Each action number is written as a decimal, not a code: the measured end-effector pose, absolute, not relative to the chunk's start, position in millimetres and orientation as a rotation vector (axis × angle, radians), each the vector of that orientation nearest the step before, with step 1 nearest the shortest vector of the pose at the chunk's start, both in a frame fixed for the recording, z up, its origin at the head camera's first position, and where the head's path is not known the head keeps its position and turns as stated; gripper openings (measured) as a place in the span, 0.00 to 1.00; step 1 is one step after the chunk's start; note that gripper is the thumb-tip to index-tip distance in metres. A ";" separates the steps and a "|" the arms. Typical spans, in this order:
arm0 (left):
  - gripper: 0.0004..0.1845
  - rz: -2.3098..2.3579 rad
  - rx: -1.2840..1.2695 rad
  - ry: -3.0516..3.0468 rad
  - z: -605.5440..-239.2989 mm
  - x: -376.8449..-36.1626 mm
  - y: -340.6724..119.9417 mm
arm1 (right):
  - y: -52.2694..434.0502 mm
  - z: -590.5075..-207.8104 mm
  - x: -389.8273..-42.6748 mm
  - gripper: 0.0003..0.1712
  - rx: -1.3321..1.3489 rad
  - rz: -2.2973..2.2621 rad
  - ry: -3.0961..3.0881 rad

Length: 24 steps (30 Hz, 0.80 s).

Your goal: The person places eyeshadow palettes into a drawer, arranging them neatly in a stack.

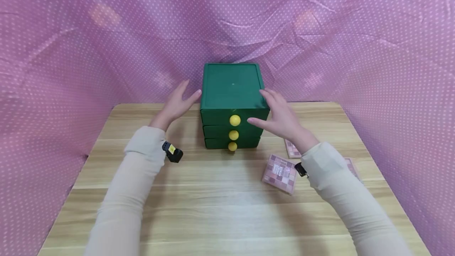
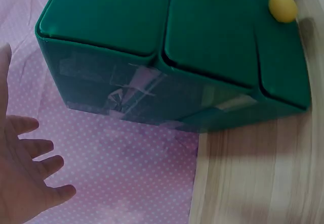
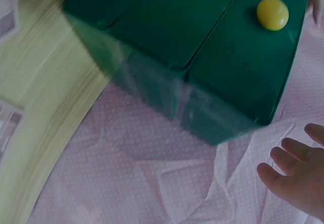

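Drawer cabinet (image 1: pixel 232 84) stands close to the middle of the desk's (image 1: pixel 206 208) back edge, between left hand (image 1: pixel 175 106) and right hand (image 1: pixel 281 117), whose fingers are spread, pinching nothing. A forward tilt could let the drawers (image 1: pixel 216 117) slide out if their fronts go unbraced; a backward push might tip it over that edge.

Front pink case (image 1: pixel 280 174): finer lettering is too small to read.
Rear pink case (image 1: pixel 290 150): partly behind the wrist of the right hand (image 1: pixel 279 115).
Outer pink case (image 1: pixel 352 165): mostly behind the right sleeve (image 1: pixel 330 171).
Green drawer box (image 1: pixel 232 86): cut by the top edge in both wrist views; side blurred in the right one; contents hidden.
Left hand (image 1: pixel 176 104): cut by its wrist view's left edge.
Right hand: contact with the box cannot be told.
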<state>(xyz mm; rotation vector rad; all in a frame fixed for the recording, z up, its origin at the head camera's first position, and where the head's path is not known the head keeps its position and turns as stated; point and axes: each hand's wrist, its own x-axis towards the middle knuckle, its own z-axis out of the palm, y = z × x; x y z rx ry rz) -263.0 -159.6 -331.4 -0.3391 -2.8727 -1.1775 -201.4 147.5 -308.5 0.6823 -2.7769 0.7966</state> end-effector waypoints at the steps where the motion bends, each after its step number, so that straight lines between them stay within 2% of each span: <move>1: 0.43 -1.227 -0.326 -2.860 -331.1 -263.7 -158.5 | 144.6 -309.2 -200.8 0.50 0.686 0.805 -2.753; 8: 0.41 -1.559 -0.207 -2.748 -334.2 -270.2 -155.3 | 127.7 -319.3 -196.5 0.42 0.651 0.945 -2.577; 18: 0.35 -2.027 -0.066 -2.443 -341.9 -277.3 -153.2 | 113.0 -344.6 -185.9 0.29 0.526 1.227 -2.326; 24: 0.31 -2.402 -0.061 -2.126 -344.5 -278.7 -143.2 | 102.4 -358.2 -179.5 0.22 0.467 1.363 -2.187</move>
